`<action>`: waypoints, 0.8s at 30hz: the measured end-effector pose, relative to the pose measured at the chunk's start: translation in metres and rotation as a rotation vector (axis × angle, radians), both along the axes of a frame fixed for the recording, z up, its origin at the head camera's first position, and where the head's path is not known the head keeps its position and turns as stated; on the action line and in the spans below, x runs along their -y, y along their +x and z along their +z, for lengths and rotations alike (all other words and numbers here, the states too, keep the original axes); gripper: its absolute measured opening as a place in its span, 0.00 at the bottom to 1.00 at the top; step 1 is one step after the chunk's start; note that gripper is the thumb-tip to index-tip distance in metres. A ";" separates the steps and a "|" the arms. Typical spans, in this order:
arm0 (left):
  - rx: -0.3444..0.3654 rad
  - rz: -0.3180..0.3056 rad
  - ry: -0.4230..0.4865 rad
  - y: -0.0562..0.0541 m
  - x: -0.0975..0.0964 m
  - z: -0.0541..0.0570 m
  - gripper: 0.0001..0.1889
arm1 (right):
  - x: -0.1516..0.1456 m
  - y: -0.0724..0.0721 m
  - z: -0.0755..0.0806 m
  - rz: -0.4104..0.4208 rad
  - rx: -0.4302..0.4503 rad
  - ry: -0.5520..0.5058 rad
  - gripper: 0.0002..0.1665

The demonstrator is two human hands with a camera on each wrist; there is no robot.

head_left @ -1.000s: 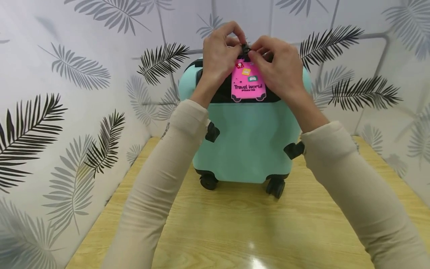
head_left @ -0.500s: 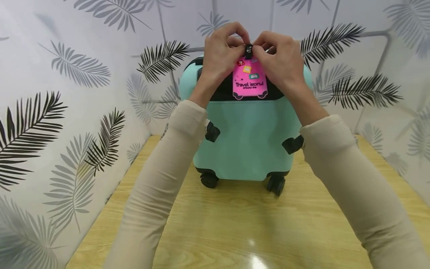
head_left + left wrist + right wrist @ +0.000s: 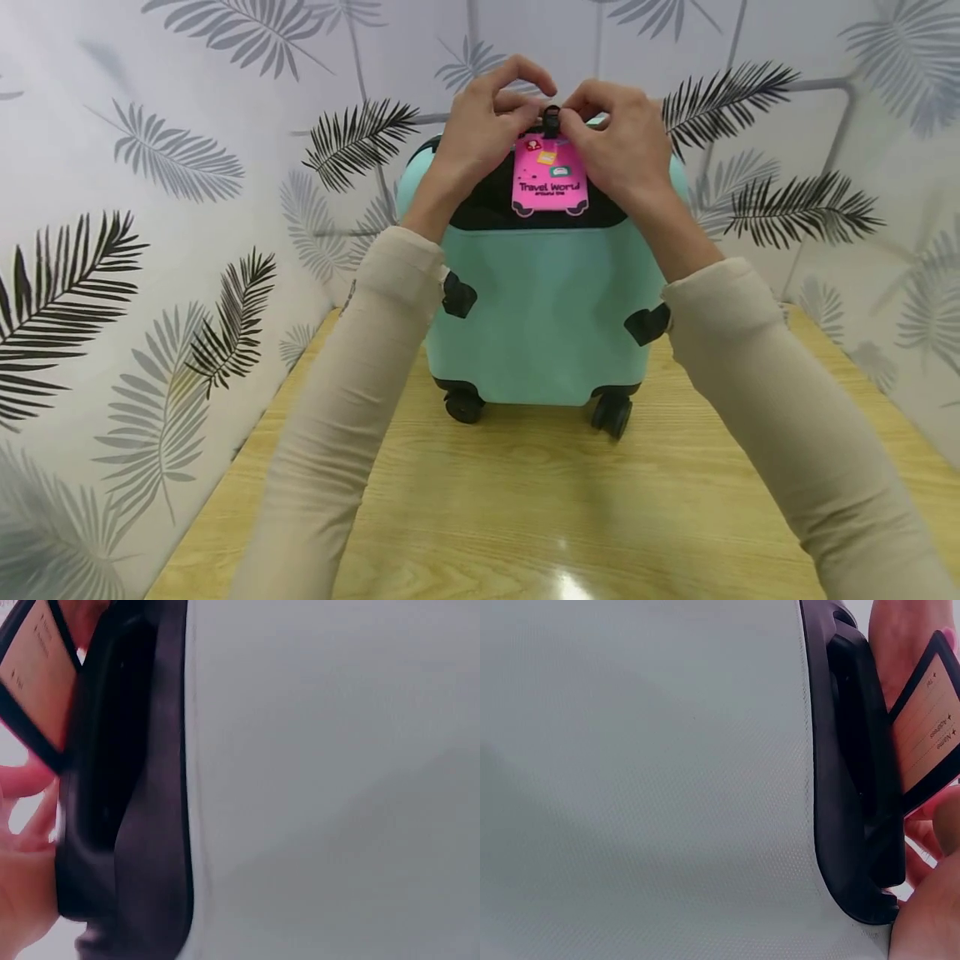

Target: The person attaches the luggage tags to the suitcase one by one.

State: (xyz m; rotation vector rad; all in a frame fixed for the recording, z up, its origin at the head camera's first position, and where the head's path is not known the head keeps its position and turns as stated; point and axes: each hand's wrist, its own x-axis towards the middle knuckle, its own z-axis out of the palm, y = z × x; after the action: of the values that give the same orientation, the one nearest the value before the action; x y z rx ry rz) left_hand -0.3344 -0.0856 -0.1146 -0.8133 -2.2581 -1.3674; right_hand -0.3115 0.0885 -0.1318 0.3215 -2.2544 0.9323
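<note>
A pink luggage tag (image 3: 551,177) printed "Travel World" hangs at the top front of a mint-green suitcase (image 3: 547,308) in the head view. Its black strap (image 3: 551,122) forms a small loop with a buckle. With thumb and fingertips my right hand (image 3: 618,137) pinches the strap from the right. On the other side, my left hand (image 3: 483,125) holds the strap near its thumb, its index finger arched above. Both wrist views show the tag's back, a label card (image 3: 43,671) in a dark frame, beside the suitcase's black handle (image 3: 866,750). The fingertips' exact contact is partly hidden.
The suitcase stands upright on black wheels (image 3: 612,414) on a wooden tabletop (image 3: 480,500). Walls covered in leaf-patterned paper (image 3: 172,167) close in behind and at both sides. Black wrist straps (image 3: 647,325) hang by the cuffs.
The strap's loop has turned and straightened upright between the fingers. My left index finger has lifted off it, while my right hand keeps its pinch. The view has shifted slightly.
</note>
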 end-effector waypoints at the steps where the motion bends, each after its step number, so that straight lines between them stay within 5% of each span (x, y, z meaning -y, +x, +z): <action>1: 0.018 -0.024 -0.004 0.000 0.002 0.000 0.10 | -0.001 0.000 0.000 0.000 0.009 0.007 0.17; 8: -0.030 -0.144 -0.023 -0.001 0.005 -0.003 0.12 | -0.005 0.000 0.002 0.025 0.046 0.015 0.18; 18: -0.043 -0.112 0.029 -0.003 0.000 -0.003 0.12 | -0.008 0.003 -0.006 0.171 -0.139 -0.038 0.14; 24: -0.025 -0.101 0.049 -0.002 0.000 -0.004 0.12 | -0.006 0.002 -0.007 0.178 -0.130 -0.019 0.12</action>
State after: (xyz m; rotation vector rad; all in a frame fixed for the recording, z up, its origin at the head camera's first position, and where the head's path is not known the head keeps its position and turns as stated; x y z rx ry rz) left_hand -0.3366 -0.0854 -0.1189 -0.9342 -2.1822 -1.4434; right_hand -0.3097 0.0945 -0.1388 0.5658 -2.1223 0.9927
